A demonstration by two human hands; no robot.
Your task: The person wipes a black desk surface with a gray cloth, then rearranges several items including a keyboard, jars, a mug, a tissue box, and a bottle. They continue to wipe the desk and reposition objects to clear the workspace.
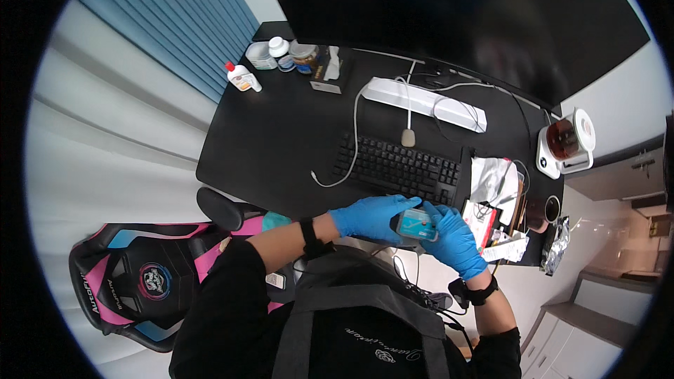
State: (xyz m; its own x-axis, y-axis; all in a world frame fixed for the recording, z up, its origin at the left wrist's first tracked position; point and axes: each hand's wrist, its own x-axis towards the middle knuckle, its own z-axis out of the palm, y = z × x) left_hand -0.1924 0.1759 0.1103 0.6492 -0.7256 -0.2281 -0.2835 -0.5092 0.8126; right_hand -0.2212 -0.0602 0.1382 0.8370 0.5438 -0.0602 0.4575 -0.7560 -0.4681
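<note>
My left hand (373, 218), in a blue disposable glove, grips the left side of a small flat plastic box (417, 225) with a teal printed face. From the other side, the gloved fingers of my right hand (456, 242) close on the same box. It is held at the front edge of the black desk (263, 142), just below a black keyboard (397, 168). The box's underside is hidden. A white cable (354, 155) runs over the keyboard, its plug lying to the left.
A large dark screen (474, 16) stands behind a long white box (426, 103). Bottles and a jar (304, 57) sit back left. On the right are papers (495, 179), a mug (545, 213) and a glass kettle (566, 139). A gaming chair (158, 279) stands left.
</note>
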